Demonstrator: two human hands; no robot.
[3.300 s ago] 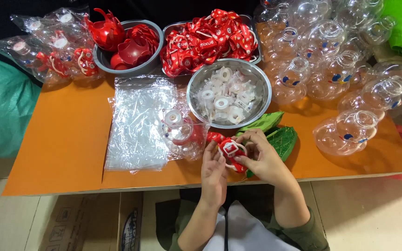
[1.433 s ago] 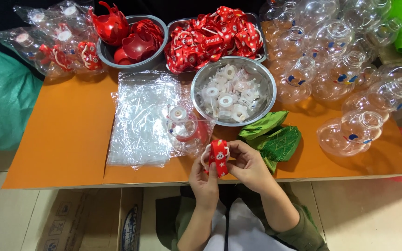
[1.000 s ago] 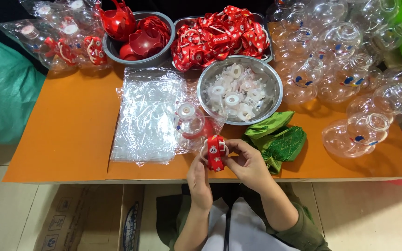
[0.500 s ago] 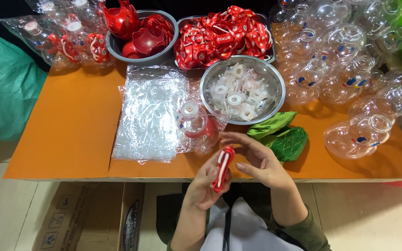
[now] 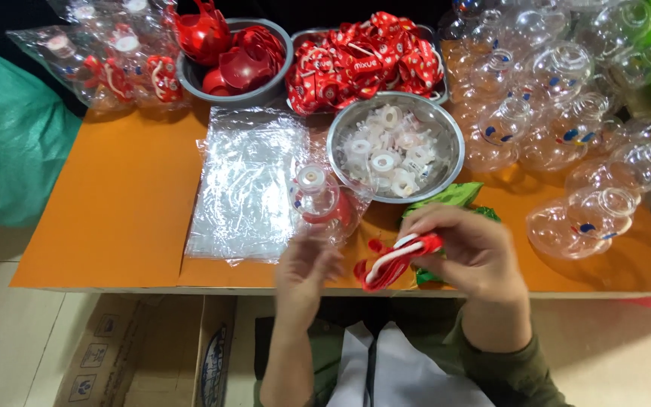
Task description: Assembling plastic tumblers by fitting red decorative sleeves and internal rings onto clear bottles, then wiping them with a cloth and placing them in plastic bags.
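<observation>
Since half a second ago the red and white piece [image 5: 397, 260] has tipped from nearly upright to lying slantwise, and my left hand [image 5: 304, 267] has slid off it toward the left. Now the right hand [image 5: 467, 252] alone has the piece, fingers clenched around its upper end, holding it just above the near edge of the surface [image 5: 114, 226]. The left hand is blurred with motion (so I cannot tell whether its fingers are curled or spread), and it holds nothing that I can make out.

Just beyond the left hand sits a clear bottle with a white cap [image 5: 318, 200], resting on the edge of a stack of clear plastic bags [image 5: 246, 181]. Behind that stands the steel bowl of white rings [image 5: 395, 147], with green leaf-shaped pieces [image 5: 450, 197] beside it.

The risk I see: the piece hangs past the near edge, gripped at one end only, so a slack pinch would drop it toward the lap or floor. A quick sweep of the left hand could also knock the capped bottle over.
</observation>
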